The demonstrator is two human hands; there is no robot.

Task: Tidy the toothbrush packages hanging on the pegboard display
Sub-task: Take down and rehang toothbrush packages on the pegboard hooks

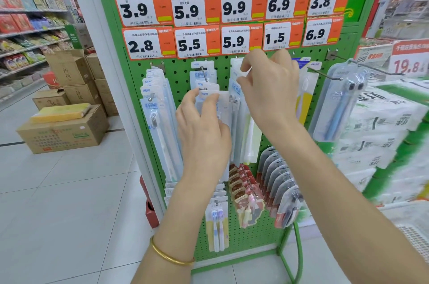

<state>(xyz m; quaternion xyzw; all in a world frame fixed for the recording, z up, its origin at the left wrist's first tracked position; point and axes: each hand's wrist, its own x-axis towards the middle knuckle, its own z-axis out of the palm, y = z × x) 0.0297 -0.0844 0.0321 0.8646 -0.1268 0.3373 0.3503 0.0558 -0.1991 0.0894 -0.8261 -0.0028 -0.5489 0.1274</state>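
At the green pegboard (181,79), the left hand (204,130) clamps the front toothbrush packages (209,95) on the middle hook (204,73); the right hand (269,88) pinches the neighbouring package top (236,68). Best to hold the stack square and slide tabs fully back.

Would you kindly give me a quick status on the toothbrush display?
Left hand gripping front toothbrush package on second peg. Right hand pinching top of neighbouring package. Nothing in the way.
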